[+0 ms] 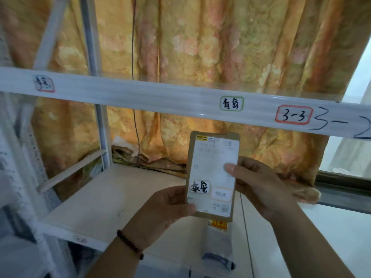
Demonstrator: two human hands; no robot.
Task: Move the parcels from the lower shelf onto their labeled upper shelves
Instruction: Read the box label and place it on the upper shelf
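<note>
A flat brown parcel (212, 175) with a white shipping label and handwritten black characters is held upright in front of me, above the lower shelf (96, 199). My left hand (166, 205) grips its lower left edge. My right hand (259, 181) grips its right edge, thumb on the label. Above runs the white rail of the upper shelf (152, 95), bearing a red-bordered label (44, 83) at left, a green-bordered label (231, 103) and a red-bordered "3-3" label (294, 115). The characters on the left label look like those on the parcel.
A floral orange curtain (200, 47) hangs behind the rack. White uprights (94, 57) stand at left. Below the parcel lies a white plastic-bagged item (218, 243) with a yellow sticker. A window frame (345, 185) is at right.
</note>
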